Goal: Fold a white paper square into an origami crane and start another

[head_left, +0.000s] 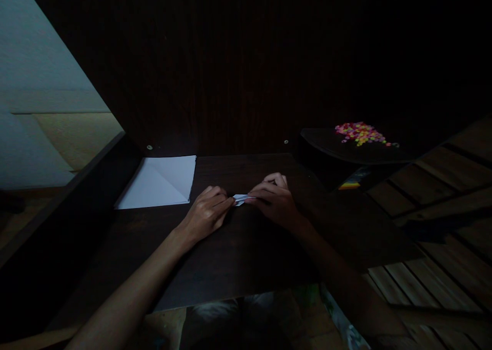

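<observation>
A small folded piece of white paper (241,200) sits between my two hands, low over the dark desktop. My left hand (209,209) is closed, its fingertips pinching the paper's left end. From the other side my right hand (274,199) grips the right end with bent fingers, hiding part of it. To the left of my hands lies a stack of white paper sheets (161,181); the top one shows a diagonal crease.
The dark wooden desk (215,268) has a tall back panel and a low left side board (77,186). On a rounded shelf (326,144) at right lies a pile of small colourful pieces (361,132). Under it is a rainbow-striped item (349,185). Wooden slats (418,283) stand further right.
</observation>
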Demonstrator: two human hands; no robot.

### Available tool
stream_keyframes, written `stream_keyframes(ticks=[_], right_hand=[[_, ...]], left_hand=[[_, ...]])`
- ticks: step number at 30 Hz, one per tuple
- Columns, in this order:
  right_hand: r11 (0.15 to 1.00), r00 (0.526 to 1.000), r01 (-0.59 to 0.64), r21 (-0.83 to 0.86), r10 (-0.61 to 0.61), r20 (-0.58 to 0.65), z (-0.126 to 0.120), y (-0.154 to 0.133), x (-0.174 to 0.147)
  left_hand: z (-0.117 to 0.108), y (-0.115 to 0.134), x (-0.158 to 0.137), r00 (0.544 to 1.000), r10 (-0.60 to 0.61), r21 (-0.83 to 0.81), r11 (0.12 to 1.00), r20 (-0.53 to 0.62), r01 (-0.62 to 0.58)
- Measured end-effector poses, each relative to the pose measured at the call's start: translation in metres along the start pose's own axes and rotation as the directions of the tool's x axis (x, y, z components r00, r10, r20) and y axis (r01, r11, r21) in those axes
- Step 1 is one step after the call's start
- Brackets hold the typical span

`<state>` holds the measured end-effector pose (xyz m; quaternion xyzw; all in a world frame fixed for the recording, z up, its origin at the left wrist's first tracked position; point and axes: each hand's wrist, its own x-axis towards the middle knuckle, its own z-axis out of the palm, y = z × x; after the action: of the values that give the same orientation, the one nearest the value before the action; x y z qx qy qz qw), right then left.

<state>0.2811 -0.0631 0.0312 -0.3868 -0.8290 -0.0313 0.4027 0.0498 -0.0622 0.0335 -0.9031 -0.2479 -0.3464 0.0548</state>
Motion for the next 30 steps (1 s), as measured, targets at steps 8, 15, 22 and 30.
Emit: stream_keyframes(ticks=[8,15,22,30], right_hand=[[0.996,0.998,-0.06,0.071,0.06,0.006,-0.0046,0.0039,0.0009],[0.976,0.992,-0.128,0.176,0.126,0.021,-0.0034,0.0047,0.0021],[0.971,0.991,-0.135,0.198,0.128,0.048,-0.0022,0.006,0.0028],[0.96,0.987,-0.156,0.234,0.147,0.057,-0.0003,0.0059,0.0022]], left_hand=[[0.001,-0.002,-0.0002,0.999,-0.005,-0.056,0.998,-0.036,0.003],[0.001,-0.0014,0.0004,0.999,0.008,-0.091,0.996,-0.039,-0.012],[0.0008,0.0005,0.0009,1.0,0.002,-0.103,0.995,-0.017,-0.004],[0.0021,-0.0007,0.0007,1.0,-0.007,-0.144,0.99,-0.017,0.005]])
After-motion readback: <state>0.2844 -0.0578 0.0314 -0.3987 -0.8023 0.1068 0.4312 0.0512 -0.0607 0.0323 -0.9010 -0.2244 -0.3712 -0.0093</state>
